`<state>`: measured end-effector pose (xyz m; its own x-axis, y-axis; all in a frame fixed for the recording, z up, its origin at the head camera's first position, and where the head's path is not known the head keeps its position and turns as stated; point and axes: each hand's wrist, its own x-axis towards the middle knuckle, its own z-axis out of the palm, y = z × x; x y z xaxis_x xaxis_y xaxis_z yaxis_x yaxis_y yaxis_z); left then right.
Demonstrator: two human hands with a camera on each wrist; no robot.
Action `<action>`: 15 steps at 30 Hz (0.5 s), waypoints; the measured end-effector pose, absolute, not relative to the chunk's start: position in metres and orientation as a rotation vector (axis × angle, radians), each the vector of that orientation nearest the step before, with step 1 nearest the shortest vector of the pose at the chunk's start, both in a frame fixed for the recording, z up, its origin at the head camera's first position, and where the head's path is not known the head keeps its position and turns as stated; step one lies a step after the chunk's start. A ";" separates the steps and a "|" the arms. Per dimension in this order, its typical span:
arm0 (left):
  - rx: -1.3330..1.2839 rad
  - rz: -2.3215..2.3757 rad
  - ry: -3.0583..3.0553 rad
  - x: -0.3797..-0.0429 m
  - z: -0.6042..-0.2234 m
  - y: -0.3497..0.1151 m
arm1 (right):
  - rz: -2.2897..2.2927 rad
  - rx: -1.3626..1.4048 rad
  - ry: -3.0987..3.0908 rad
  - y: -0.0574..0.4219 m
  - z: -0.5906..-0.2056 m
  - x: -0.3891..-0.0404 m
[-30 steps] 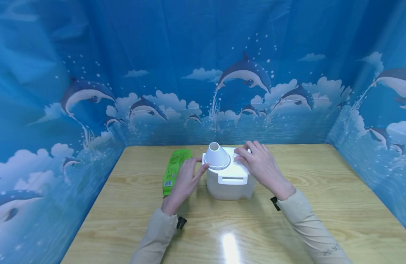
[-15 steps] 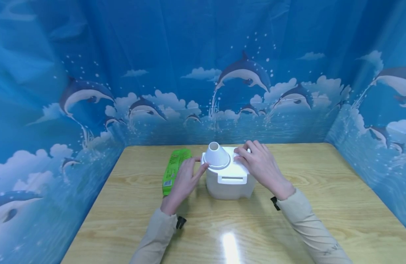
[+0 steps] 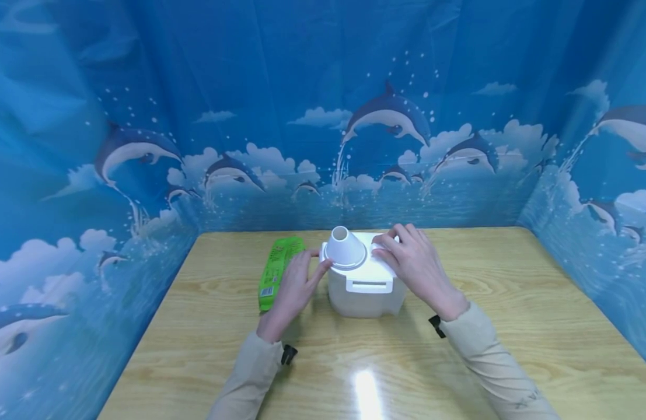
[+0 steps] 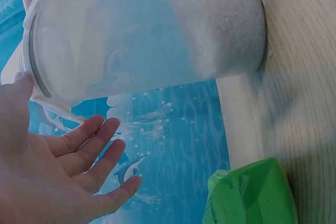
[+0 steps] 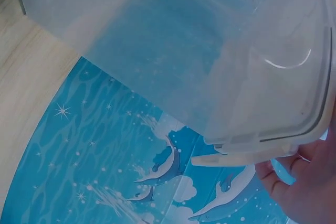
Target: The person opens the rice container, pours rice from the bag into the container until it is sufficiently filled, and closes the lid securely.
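A translucent storage box (image 3: 362,303) with a white lid (image 3: 372,269) stands on the table, and a white cone-shaped spout (image 3: 345,249) rises from the lid's left part. Pale grains (image 4: 226,19) fill the bottom of the box in the left wrist view. My left hand (image 3: 297,283) touches the lid's left edge with the thumb, its other fingers spread loosely. My right hand (image 3: 414,262) has its fingers curled at the lid's right part and pinches it. What exactly lies under those fingertips is hidden.
A green packet (image 3: 272,274) with a barcode lies left of the box, partly behind my left hand. The wooden table (image 3: 196,350) ends at a blue dolphin-print curtain (image 3: 280,192). A couple of stray grains lie beside the box.
Hardly anything differs. Both hands stay at the lid, and the right hand's fingers and wrist shift only very slightly; the box and packet stay put.
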<state>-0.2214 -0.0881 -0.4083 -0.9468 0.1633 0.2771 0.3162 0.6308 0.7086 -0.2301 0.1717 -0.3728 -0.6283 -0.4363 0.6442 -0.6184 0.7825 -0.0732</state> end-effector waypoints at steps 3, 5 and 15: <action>-0.404 -1.203 -2.665 -0.221 -0.407 -0.089 | 0.397 0.781 -2.341 0.171 -0.373 -0.230; -0.407 -1.198 -2.667 -0.221 -0.407 -0.090 | 0.405 0.785 -2.334 0.171 -0.373 -0.230; -0.423 -1.190 -2.697 -0.220 -0.407 -0.091 | 0.453 0.818 -2.322 0.175 -0.373 -0.230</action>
